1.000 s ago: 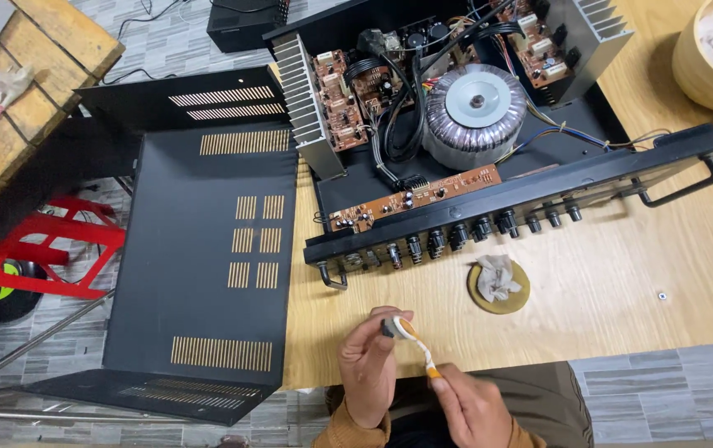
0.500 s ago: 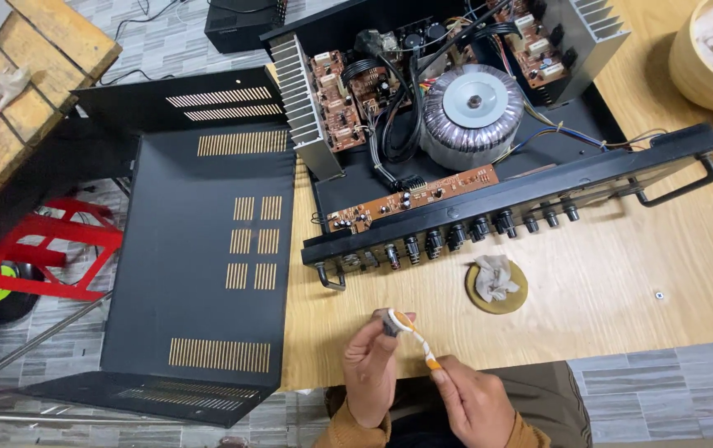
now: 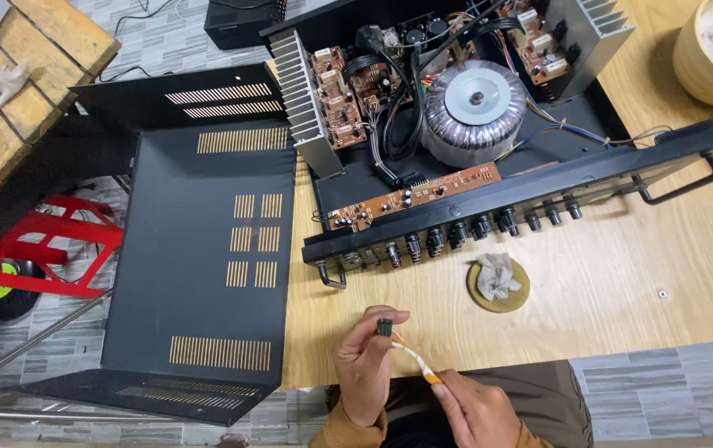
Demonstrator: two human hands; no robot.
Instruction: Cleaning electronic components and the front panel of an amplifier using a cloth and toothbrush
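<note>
Left hand [image 3: 363,365] pinches small black knob [image 3: 384,328] at worktop [image 3: 622,290] near edge; right hand [image 3: 474,408] grips orange-tipped swab [image 3: 414,361]. Knob light, rigid, likely slippery; pinch by sides.

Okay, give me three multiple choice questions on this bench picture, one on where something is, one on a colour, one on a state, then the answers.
1. Where does the crumpled cloth lie?
A. on a round pad
B. inside the amplifier
C. on the red stool

2. What colour is the removed metal cover?
A. silver
B. black
C. red

3. How is the amplifier?
A. closed
B. boxed up
C. open, parts showing

Answers:
1. A, it sits on the pad on the table.
2. B, its slotted panel is black.
3. C, its boards and ring transformer are exposed.
</note>
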